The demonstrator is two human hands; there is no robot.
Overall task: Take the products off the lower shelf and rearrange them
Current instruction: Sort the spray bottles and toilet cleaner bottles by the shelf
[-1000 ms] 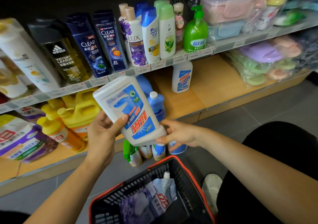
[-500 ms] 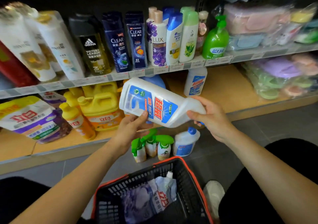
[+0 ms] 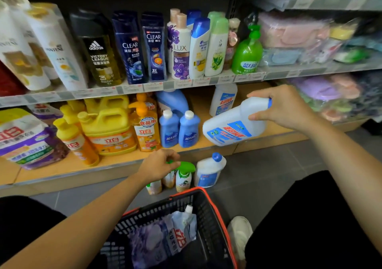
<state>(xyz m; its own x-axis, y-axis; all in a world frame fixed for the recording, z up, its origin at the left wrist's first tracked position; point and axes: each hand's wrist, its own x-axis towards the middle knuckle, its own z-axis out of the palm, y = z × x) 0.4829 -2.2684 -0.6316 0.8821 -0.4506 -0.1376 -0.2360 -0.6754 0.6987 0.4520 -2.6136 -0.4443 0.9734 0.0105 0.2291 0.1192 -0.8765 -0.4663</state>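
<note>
"Two hands are out. What has the right hand (image 3: 283,107) got?"

"The white cleaner bottle (image 3: 233,129) with the blue and red label. Fingers and thumb wrap its neck just below the blue cap. It hangs tilted, base down to the left, in the air at the front edge of the lower shelf (image 3: 115,160)."

"And the left hand (image 3: 158,165)?"

"Low in front of the shelf, fingers curled over the green trigger top of a spray bottle (image 3: 168,178) standing on the floor (image 3: 268,175). How firm the grip is I cannot tell."

"Anything next to it?"

"A second spray bottle (image 3: 184,177) just to its right, then a white bottle with a blue cap (image 3: 208,174), both upright on the floor."

"What is on the shelf itself?"

"Yellow jugs (image 3: 107,128) at the left, two small blue bottles (image 3: 169,129) side by side in the middle, and a twin of the held bottle (image 3: 223,100) upright toward the back."

"The basket (image 3: 214,213)?"

"Between the person's knees, with a refill pouch (image 3: 179,233) lying inside."
</note>
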